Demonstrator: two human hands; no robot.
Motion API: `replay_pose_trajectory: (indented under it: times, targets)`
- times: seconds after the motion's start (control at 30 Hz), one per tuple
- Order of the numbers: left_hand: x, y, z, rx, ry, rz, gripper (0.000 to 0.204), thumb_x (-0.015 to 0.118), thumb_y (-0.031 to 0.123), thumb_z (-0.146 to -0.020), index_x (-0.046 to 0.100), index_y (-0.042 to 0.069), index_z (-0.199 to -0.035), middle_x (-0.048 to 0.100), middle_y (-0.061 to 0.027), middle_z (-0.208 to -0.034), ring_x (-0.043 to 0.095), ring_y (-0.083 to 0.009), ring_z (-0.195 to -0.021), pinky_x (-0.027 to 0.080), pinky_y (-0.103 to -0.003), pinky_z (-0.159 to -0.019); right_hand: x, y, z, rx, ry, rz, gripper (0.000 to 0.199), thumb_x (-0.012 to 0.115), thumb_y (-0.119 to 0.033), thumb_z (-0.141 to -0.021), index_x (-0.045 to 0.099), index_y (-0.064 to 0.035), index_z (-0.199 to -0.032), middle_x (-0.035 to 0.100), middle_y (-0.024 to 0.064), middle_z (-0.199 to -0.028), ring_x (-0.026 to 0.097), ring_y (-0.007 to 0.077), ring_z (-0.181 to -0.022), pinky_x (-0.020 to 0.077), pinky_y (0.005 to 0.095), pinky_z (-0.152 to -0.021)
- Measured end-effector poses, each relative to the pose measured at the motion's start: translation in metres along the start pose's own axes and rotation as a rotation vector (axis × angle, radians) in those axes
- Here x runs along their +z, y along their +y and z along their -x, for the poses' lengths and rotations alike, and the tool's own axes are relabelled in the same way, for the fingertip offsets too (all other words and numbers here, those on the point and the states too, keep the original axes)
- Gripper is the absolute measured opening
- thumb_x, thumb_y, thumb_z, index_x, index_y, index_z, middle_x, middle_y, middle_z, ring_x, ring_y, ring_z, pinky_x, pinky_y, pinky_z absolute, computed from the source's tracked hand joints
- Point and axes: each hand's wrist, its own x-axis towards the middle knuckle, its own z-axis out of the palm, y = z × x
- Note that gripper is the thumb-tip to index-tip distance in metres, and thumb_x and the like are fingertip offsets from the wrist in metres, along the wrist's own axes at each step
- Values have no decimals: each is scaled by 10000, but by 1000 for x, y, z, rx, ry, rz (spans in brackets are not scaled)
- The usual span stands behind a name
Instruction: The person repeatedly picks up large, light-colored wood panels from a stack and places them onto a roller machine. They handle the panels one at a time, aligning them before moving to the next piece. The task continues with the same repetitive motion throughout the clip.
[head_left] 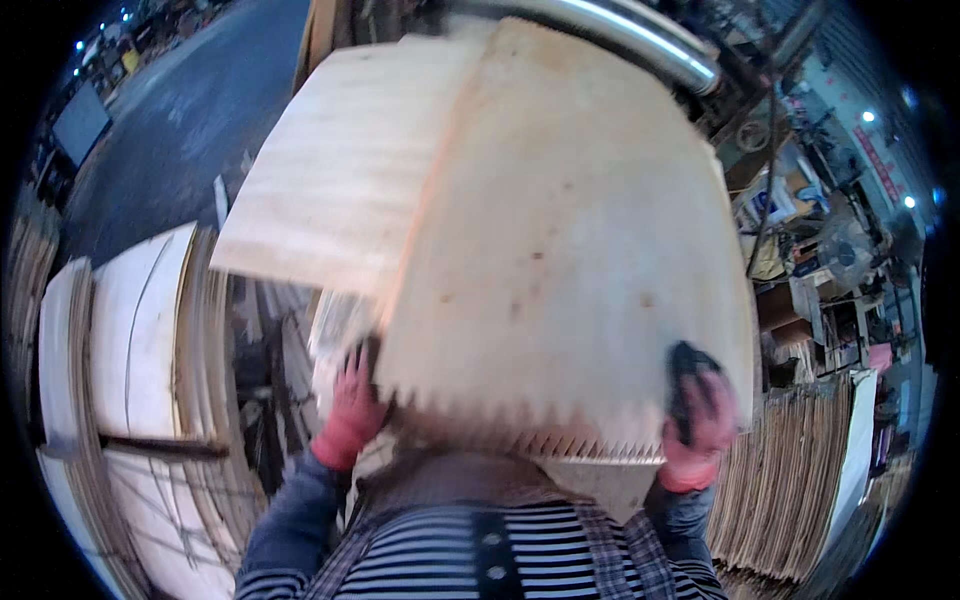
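A large pale wood veneer sheet (pixel 560 250) spreads in front of me, with a jagged, toothed near edge blurred by motion. My left hand (pixel 355 405), in a pink glove with dark fingertips, grips its near left corner. At the near right part of the sheet, my right hand (pixel 703 415) holds on in a matching glove, fingers over the top face. Beneath shows another toothed edge of veneer (pixel 590 446). A second pale veneer sheet (pixel 340 165) lies to the left, partly covered by the first.
A shiny metal roller (pixel 640 40) crosses the far side. Stacked veneer bundles stand at left (pixel 140 330) and right (pixel 790 480). Beyond the right stack are a fan (pixel 845 250) and cluttered shelves. Grey floor (pixel 195 130) stretches away at far left.
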Motion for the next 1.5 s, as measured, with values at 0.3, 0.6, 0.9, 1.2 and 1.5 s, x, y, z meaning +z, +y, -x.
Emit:
replay_pose_trajectory:
  times: [0.3,0.6,0.9,1.2,1.5]
  targets:
    - [-53,37,-22,-442,103,492,524,514,-56,-737,373,41,-1232,535,-103,-1087,527,-154,-945,416,-266,-814,178,75,-110,92,4,-131,405,601,-174,-671,537,-112,-1067,513,111,-1080,495,272,-987,411,377,-827]
    - [-69,38,-38,-434,4,471,395,558,-34,-703,522,41,-1089,601,-87,-958,580,-134,-847,444,-254,-742,222,31,-129,-24,-204,-205,594,553,-306,-738,353,-57,-1239,367,150,-1250,313,282,-1181,179,449,-1001]
    - [-90,44,-47,100,197,-144,457,652,129,-678,500,100,-1108,573,-123,-784,571,-228,-693,453,-294,-652,99,-33,87,1,-681,-460,717,704,-363,-529,467,-52,-1129,359,204,-1205,307,423,-1119,208,548,-948]
    - [-159,140,-106,74,34,865,339,553,91,-790,494,56,-1123,519,-4,-702,458,-41,-628,380,-172,-554,45,-47,89,102,-79,-258,416,496,-83,-782,416,43,-1170,479,163,-1160,443,313,-1089,346,373,-924]
    - [-27,22,-19,-11,-116,252,627,576,194,-707,313,-13,-1236,359,-231,-1226,367,-359,-1118,301,-412,-940,-7,13,34,289,338,-78,432,498,-360,-794,523,10,-1014,529,166,-1007,510,324,-947,414,439,-806]
